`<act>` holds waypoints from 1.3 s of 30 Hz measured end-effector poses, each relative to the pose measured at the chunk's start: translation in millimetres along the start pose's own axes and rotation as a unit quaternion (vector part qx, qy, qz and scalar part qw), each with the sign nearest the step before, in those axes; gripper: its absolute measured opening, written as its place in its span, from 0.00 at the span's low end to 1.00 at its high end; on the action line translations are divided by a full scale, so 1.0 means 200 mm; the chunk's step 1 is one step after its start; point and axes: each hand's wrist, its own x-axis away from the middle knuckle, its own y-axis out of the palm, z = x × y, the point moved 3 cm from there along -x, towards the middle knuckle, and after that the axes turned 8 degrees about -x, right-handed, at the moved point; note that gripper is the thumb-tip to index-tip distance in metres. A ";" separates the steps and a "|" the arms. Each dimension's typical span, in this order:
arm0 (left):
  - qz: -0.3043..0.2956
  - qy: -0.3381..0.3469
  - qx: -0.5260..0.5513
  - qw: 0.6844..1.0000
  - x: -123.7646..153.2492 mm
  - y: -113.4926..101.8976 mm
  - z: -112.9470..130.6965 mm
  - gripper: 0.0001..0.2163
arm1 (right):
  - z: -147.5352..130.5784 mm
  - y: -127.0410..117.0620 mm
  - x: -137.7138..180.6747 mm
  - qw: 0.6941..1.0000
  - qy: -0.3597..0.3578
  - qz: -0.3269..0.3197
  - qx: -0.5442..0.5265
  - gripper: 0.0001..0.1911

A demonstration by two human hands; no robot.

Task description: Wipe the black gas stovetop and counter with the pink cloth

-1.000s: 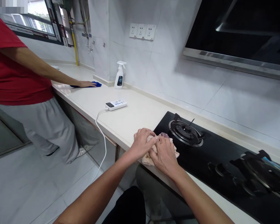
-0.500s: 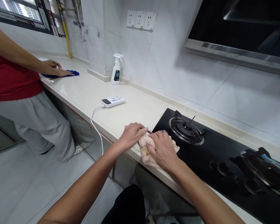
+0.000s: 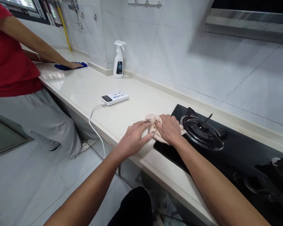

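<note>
A crumpled pale pink cloth [image 3: 154, 119] lies across the left edge of the black gas hob [image 3: 226, 157] and the cream counter [image 3: 136, 106]. My right hand [image 3: 170, 128] is closed over the cloth from above, pressing it down, its fingertips partly hidden in the folds. From the left side, my left hand [image 3: 134, 137] grips the cloth's near edge between thumb and fingers. Just right of the cloth is a burner [image 3: 202, 128] with a dark pan support.
A white power bank [image 3: 115, 98] with a white cable [image 3: 96, 131] lies on the counter. Behind it stands a white spray bottle [image 3: 119, 62] by the wall. At left, a person in a red top [image 3: 11, 62] presses a blue cloth [image 3: 61, 67] on the counter.
Both my hands and the cloth have moved away from the counter's front edge, toward the back. The other person's hand and blue cloth have slid farther along the counter. My view has tilted downward.
</note>
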 end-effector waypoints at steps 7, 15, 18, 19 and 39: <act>0.092 -0.004 -0.032 0.995 0.04 0.01 0.01 0.23 | 0.02 0.06 -0.19 0.999 0.032 0.010 -0.001 0.20; 0.227 -0.001 0.003 0.974 0.04 -0.03 0.00 0.14 | -0.08 0.07 -0.13 1.000 0.001 -0.004 -0.003 0.25; 0.221 -0.013 0.016 0.975 0.04 -0.03 -0.02 0.13 | -0.17 0.05 -0.03 0.999 -0.048 -0.019 -0.016 0.24; 0.219 -0.018 0.022 0.975 0.03 -0.03 -0.03 0.13 | -0.20 0.05 0.01 0.997 -0.065 -0.023 -0.022 0.23; 0.086 -0.120 0.012 0.989 -0.03 -0.05 -0.06 0.17 | -0.34 -0.08 0.61 0.985 -0.161 0.038 -0.057 0.15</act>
